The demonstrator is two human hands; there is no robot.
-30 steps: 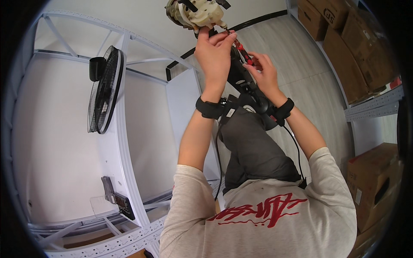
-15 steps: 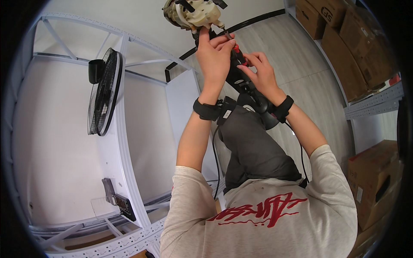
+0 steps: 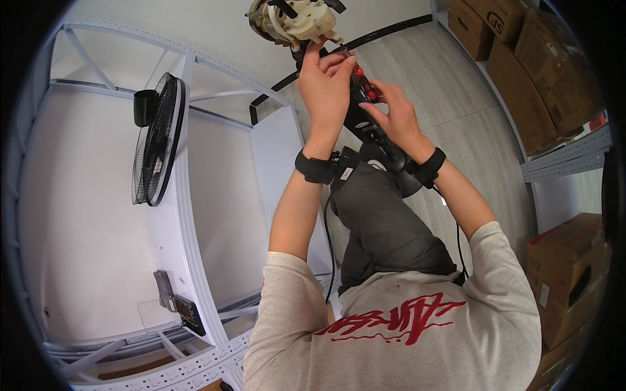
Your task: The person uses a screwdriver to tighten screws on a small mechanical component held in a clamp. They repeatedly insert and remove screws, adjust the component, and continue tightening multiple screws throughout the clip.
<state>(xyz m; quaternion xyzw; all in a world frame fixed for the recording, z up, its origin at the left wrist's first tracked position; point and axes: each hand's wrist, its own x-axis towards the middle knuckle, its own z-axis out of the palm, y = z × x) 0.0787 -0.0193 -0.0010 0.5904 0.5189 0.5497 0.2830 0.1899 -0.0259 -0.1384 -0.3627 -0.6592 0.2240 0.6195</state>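
At the top, a cream-coloured fan motor housing (image 3: 312, 23) sits on a black fan stand (image 3: 357, 118) that runs down toward my legs. Just under it, my left hand (image 3: 326, 88) pinches the metal shaft of a screwdriver near its upper end, and one finger reaches up to the housing's underside. The screwdriver (image 3: 363, 83) has a red and black handle and slants up toward a small part jutting from the housing. My right hand (image 3: 396, 116) has its thumb and fingers closed round that handle. The screwdriver's very tip is too small to make out.
On the white shelf (image 3: 189, 247) at left stands a black fan grille (image 3: 160, 140) with a black cylindrical piece behind it. A small black device (image 3: 189, 316) is further down. Cardboard boxes (image 3: 525, 98) fill a rack at right. Black cables hang from both wrist straps.
The fingers of my right hand have shifted round the screwdriver handle, and the handle has turned a little. My left hand stays almost where it was.
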